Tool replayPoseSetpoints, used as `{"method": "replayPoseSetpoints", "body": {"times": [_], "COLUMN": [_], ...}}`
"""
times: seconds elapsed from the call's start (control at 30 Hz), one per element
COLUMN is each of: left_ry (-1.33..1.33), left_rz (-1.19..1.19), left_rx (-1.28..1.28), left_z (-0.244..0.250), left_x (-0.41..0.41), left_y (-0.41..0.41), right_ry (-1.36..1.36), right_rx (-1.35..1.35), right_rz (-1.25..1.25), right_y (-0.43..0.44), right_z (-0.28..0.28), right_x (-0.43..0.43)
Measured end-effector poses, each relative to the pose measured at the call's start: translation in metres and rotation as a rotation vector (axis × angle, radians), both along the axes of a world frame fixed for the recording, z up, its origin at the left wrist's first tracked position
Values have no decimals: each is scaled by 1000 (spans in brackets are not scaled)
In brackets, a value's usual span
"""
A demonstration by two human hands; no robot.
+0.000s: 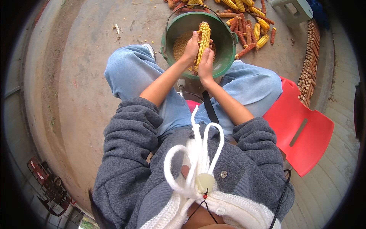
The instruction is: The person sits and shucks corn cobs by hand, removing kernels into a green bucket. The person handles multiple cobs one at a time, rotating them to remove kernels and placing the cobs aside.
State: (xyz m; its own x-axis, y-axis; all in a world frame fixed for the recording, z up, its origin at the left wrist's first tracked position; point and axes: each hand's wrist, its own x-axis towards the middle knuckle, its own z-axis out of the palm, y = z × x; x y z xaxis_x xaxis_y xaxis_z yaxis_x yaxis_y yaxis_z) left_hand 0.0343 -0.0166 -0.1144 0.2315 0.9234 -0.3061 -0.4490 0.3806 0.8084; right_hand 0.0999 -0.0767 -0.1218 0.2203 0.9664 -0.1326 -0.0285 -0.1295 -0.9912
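Above a green bucket (226, 61) on the floor, both my hands are on a yellow ear of corn (204, 37), which stands nearly lengthwise in the view. My left hand (191, 47) lies along its left side, and my right hand (206, 63) holds its lower right side. Part of a reddish corncob shows behind the ear, between my hands; which hand bears it I cannot tell. Loose corn kernels (180, 45) cover the bottom of the bucket. Its wire handle (166, 27) leans towards the far side.
Beyond the bucket and to its right lie yellow ears (262, 41) and bare red cobs (246, 51). A grey-green plastic stool (294, 11) stands at the upper right. A red chair (311, 137) is at my right, near a long stack of cobs (310, 63). Scattered kernels dot the concrete floor.
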Motion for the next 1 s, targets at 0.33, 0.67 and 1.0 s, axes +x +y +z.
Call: {"method": "replayPoseSetpoints", "body": {"times": [0.33, 0.67, 1.0], "left_ry": [231, -11, 23], "left_rz": [95, 68, 152], "left_rx": [223, -49, 27], "left_z": [-14, -2, 5], "left_x": [2, -4, -3], "left_y": [-5, 18, 17], "right_ry": [123, 90, -1], "right_rx": [-115, -186, -54], "right_rz": [-31, 67, 63], "right_y": [-1, -7, -6], "right_z": [-15, -11, -22], "right_x": [2, -2, -4]}}
